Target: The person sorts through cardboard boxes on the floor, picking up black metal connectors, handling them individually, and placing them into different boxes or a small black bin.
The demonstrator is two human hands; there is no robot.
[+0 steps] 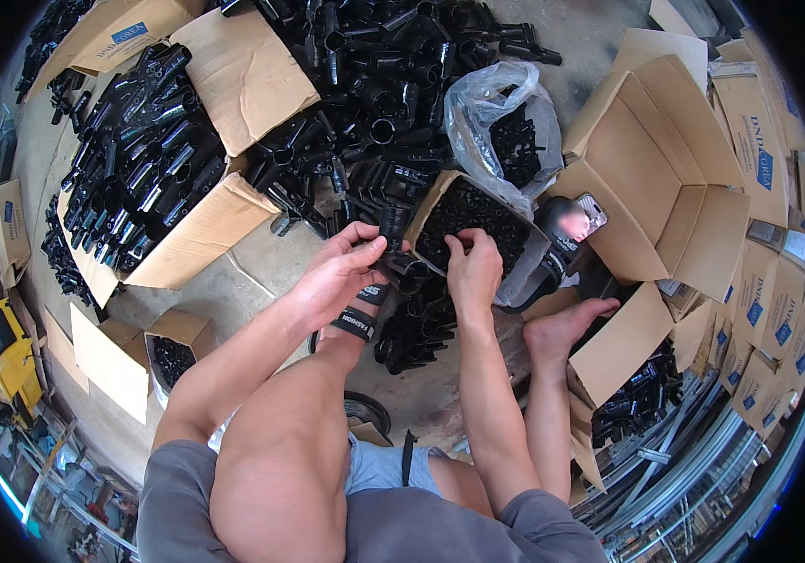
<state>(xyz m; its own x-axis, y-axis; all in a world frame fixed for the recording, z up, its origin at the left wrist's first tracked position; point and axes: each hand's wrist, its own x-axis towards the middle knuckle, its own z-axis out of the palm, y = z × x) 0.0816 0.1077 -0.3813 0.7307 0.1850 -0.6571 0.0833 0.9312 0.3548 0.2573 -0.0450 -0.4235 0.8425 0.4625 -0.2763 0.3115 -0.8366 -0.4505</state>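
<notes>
Person's sitting low in the middle of it all, knees up, head down over the work. L hand (346, 267) has a black fitting (392, 225), a short tube-like piece, gripped btwn thumb and fingers, closed snugly round its lower end; it's up off the floor (248, 291), just L of the box of small parts (426, 208). Another dark piece shows right under those fingers; can't tell if it's held too.

R hand (474, 272) is at the near edge of that same box, over the small black parts (478, 220). Its thumb and index are drawn in close, tips nearly together; can't tell from here if they've got a small part or nothing.

Behind the box, a clear plastic bag (463, 98) w/ more small black bits in it. Phone (592, 214) sits just R of the box, nr the bare R foot (553, 330). Beyond the hands, a big heap of black fittings (374, 94); to the L, a large carton (205, 235) piled high w/ same. Open carton (642, 150) on the R, flaps spread, stacked cartons (764, 300) behind it. Metal tubing (693, 488) lower R, yellow machine (8, 361) far L.
</notes>
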